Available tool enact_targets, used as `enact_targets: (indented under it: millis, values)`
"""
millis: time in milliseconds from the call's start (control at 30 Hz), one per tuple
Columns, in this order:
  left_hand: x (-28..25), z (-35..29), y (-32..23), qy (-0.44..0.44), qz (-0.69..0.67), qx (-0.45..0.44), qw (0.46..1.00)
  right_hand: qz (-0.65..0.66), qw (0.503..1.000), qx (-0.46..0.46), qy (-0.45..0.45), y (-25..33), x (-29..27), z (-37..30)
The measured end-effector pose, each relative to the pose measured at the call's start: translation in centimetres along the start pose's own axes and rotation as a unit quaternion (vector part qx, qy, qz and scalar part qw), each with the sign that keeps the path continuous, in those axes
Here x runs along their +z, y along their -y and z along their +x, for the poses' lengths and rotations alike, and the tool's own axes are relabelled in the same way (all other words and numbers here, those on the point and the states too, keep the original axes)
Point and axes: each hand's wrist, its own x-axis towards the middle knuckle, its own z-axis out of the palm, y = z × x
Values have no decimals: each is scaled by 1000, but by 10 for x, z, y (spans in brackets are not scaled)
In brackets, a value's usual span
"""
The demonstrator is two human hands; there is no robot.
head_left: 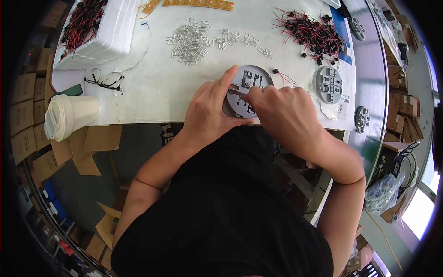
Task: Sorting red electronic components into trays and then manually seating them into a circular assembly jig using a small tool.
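Near the table's front edge, a round grey plastic housing [253,78] with moulded slots is tilted up between my hands. My left hand [207,106] wraps round its left side, thumb at the lower rim and a finger along the upper rim. My right hand [288,108] is closed, its fingertips pressed to the middle of the housing; whatever they pinch there is hidden. Just beyond the housing lies a small black part with thin wires [276,71]. A pile of small clear bent pieces [189,44] lies farther back.
A heap of black parts with red wires [316,37] sits at the back right. A second grey housing [329,85] lies to the right. At left are a foam box [110,32], eyeglasses [104,82] and a cream lidded cup [76,113]. An orange strip [198,3] lies at the far edge.
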Motion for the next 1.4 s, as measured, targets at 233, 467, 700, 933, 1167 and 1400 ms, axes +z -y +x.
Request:
enact_targets:
  millis: [233, 467, 700, 933, 1167, 1400]
  values:
    - [-1, 5, -15, 29, -24, -55, 998, 141, 989, 47, -20, -24, 26, -16]
    - [-25, -9, 25, 115, -187, -126, 967, 216, 941, -8, -260, 14, 79, -39]
    - [-18, 9, -4, 39, -10, -69, 997, 206, 945, 198, -157, -69, 7, -61]
    - [-6, 0, 21, -31, -123, -109, 986, 83, 638, 647, -409, -428, 90, -258]
    - [-9, 5, 17, 24, -48, -69, 996, 162, 676, 637, -333, -395, 99, -347]
    - [-9, -3, 18, 29, -70, -109, 991, 183, 810, 537, -148, -190, 74, -308]
